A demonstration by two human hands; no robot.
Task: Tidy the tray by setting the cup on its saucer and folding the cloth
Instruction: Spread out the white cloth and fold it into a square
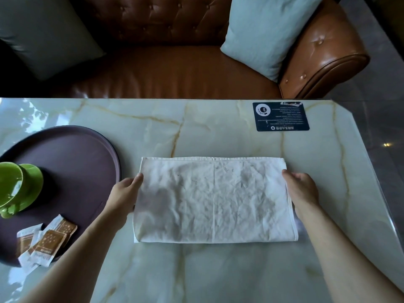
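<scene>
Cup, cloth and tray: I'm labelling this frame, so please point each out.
cup [11, 184]: head view, its green bowl.
cloth [215, 202]: head view, its middle.
tray [78, 154]: head view, bare floor.

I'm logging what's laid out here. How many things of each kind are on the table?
Tray: 1
Cup: 1
Saucer: 1
Packets: 3
Cloth: 1
Card: 1
Total: 8
</scene>
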